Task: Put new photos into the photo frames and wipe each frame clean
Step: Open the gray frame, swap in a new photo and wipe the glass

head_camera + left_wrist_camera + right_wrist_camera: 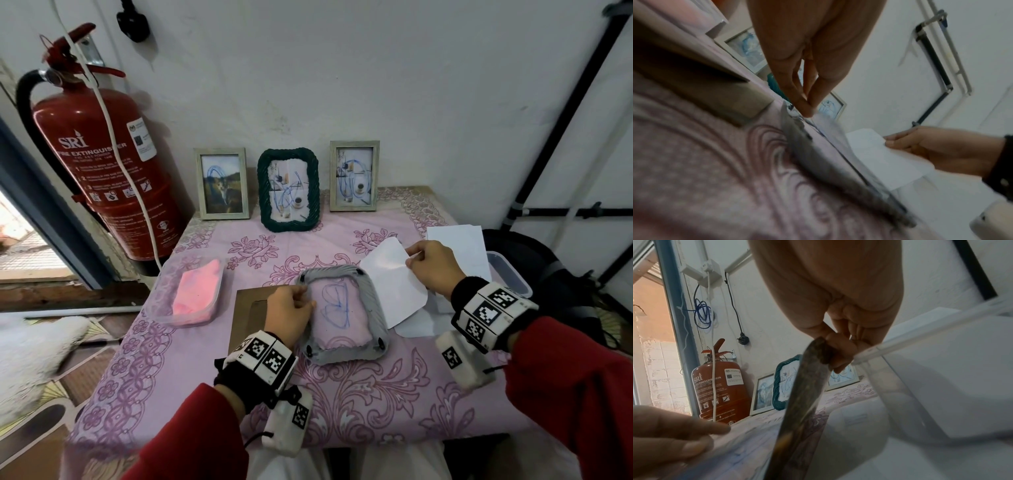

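Observation:
A grey photo frame (371, 308) lies face down in the middle of the table, and blue scribbles show on its clear pane. My left hand (305, 298) pinches the frame's left rim with thumb and fingertips, which meet at the rim in the left wrist view (807, 112). My right hand (416, 258) pinches a corner of a photo (394, 287), white back up, beside the frame's right side. In the right wrist view the photo (807, 394) shows edge-on with a dark printed side. A brown backing board (248, 318) lies left of the frame, partly under my left hand.
Three upright frames stand at the back wall: wooden (222, 183), dark green (289, 190), wooden (354, 174). A clear tub with a pink cloth (197, 294) sits at the left. White sheets (459, 240) and a clear container (510, 277) lie at the right edge. A fire extinguisher (113, 161) stands at the left.

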